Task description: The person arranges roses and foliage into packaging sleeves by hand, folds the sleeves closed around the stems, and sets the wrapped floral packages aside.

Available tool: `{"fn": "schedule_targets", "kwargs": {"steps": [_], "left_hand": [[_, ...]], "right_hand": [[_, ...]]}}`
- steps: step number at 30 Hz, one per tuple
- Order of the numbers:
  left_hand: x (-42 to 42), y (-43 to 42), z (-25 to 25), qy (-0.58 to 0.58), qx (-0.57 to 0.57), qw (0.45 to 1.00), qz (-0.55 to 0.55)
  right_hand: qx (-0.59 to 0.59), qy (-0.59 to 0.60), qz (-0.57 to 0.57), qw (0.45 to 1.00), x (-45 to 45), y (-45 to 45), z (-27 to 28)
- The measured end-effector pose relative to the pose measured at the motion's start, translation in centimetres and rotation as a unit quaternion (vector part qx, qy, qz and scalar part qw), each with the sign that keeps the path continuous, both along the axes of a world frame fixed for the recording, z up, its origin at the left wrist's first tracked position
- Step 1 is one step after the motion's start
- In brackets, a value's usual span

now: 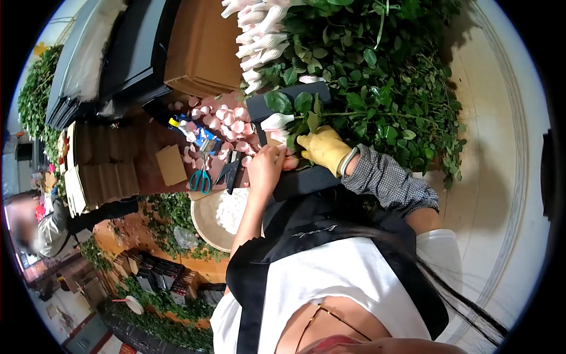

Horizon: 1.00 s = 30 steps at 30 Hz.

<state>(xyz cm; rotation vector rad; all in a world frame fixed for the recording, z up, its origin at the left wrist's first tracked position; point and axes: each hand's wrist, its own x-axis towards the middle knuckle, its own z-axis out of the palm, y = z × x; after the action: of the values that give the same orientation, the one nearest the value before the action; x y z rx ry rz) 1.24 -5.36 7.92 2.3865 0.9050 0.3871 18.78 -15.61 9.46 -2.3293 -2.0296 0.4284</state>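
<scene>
My left hand [265,170] is bare, its fingers pinched together at a pale pink rose head [289,163]. Just right of it, my right hand [325,150], in a yellow glove, has its fingers curled beside the rose and green leaves; what lies inside them is hidden. Above both hands, a rose in a white net sleeve [277,122] lies on a dark ribbed pad [287,100], its stem pointing right. More white-sleeved roses [262,41] are stacked at the top, with a thick mass of leafy stems [383,88] to their right.
Loose pink petals [227,123] cover the table left of my hands, near teal-handled scissors [200,181], a black stapler-like tool [232,172] and a cardboard piece [171,166]. A round tub [203,216] holds white pieces. Cardboard stacks [106,183] stand farther left; a person [50,230] is beyond.
</scene>
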Motion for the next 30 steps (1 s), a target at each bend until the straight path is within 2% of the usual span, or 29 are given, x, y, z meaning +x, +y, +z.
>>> {"fn": "schedule_targets", "kwargs": {"steps": [2,3,4,5,6,7,8,9,10,12,13,15,16,17,18,19,20,21,22,23,24,25,26,27,28,29,30], "left_hand": [[-0.6,0.2,-0.4,-0.062,-0.118,0.991,-0.008],[-1.1,0.4,-0.5,-0.158,-0.216,0.963,0.018],[-2.9,1.5,0.0,-0.135,-0.235,0.950,0.156],[-5.6,4.8,-1.5,-0.133,-0.109,0.970,0.172],[-7.8,6.0,0.6,-0.394,-0.343,0.809,0.268],[-8.9,6.9,3.3,-0.419,-0.283,0.809,0.300],[-9.3,7.0,4.0,-0.312,-0.236,0.864,0.318],[-8.3,6.4,3.3,-0.206,-0.145,0.928,0.276],[-6.5,5.2,2.1,-0.094,-0.051,0.968,0.226],[-2.7,1.8,0.9,0.004,-0.040,0.993,0.113],[-0.9,0.5,0.8,0.001,-0.040,0.997,0.069],[0.4,-0.3,0.5,-0.002,-0.044,0.999,0.022],[0.6,0.1,0.4,-0.032,-0.075,0.997,0.004],[0.5,0.4,0.3,-0.061,-0.107,0.992,-0.011],[-0.2,0.8,0.3,-0.080,-0.133,0.988,0.001],[-1.6,1.4,-0.7,-0.110,-0.105,0.987,0.044],[-3.8,3.0,-1.5,-0.116,-0.131,0.975,0.140],[-5.6,4.9,2.4,-0.226,-0.183,0.938,0.189],[-7.3,5.9,4.6,-0.276,-0.203,0.897,0.278],[-9.4,7.1,5.1,-0.228,-0.047,0.947,0.222],[-9.5,7.1,4.4,-0.257,0.006,0.947,0.192],[-8.7,6.5,4.1,-0.259,-0.010,0.954,0.152],[-7.7,5.3,3.7,-0.261,-0.030,0.959,0.109],[-7.1,4.2,2.0,-0.244,-0.181,0.946,0.112],[-6.7,3.8,-0.8,-0.198,-0.275,0.930,0.142],[-4.3,2.8,-0.4,-0.120,-0.147,0.973,0.133],[-2.9,2.5,-2.7,-0.113,-0.188,0.967,0.127]], "right_hand": [[0.034,0.016,0.000,0.999,0.0,-0.6,-1.1],[0.060,0.006,-0.008,0.998,-0.1,-0.9,-1.9],[0.089,-0.006,-0.014,0.996,0.1,-0.9,-2.7],[0.128,0.061,-0.045,0.989,0.2,-1.0,-3.2],[0.125,0.062,-0.050,0.989,0.2,-1.3,-2.8],[0.109,0.072,-0.032,0.991,0.5,-1.4,-2.0],[0.098,0.081,-0.011,0.992,0.9,-1.0,-1.2],[0.061,0.082,-0.008,0.995,1.1,-0.8,-0.7],[0.063,0.084,-0.006,0.994,0.9,-0.6,-0.3],[-0.019,0.048,0.004,0.999,0.6,0.0,0.4],[-0.054,0.047,-0.001,0.997,0.5,0.3,0.5],[0.010,0.025,-0.005,1.000,0.4,-0.2,0.1],[0.061,0.019,-0.008,0.998,0.5,-0.4,-1.2],[0.061,0.019,-0.008,0.998,0.4,-0.7,-4.1],[0.113,0.168,-0.083,0.976,0.4,-1.0,-7.8],[0.127,0.198,-0.107,0.966,0.4,-1.1,-8.1],[0.142,0.227,-0.130,0.955,0.4,-1.1,-8.4],[0.159,0.256,-0.153,0.941,0.4,-0.8,-7.6],[0.132,0.221,-0.124,0.958,0.5,-1.1,-6.6],[0.108,0.187,-0.093,0.972,0.4,-1.1,-4.5],[0.095,0.083,0.006,0.992,1.2,-0.8,-1.6],[-0.011,0.138,-0.022,0.990,1.0,-0.3,2.0],[0.042,0.158,0.005,0.987,0.7,-0.1,4.0],[0.066,0.167,0.004,0.984,0.2,0.5,5.5],[0.090,0.175,0.002,0.980,-0.4,1.1,6.6],[0.102,0.116,-0.002,0.988,-0.7,1.2,7.1],[0.102,0.115,-0.003,0.988,-0.5,1.4,6.0]]}}
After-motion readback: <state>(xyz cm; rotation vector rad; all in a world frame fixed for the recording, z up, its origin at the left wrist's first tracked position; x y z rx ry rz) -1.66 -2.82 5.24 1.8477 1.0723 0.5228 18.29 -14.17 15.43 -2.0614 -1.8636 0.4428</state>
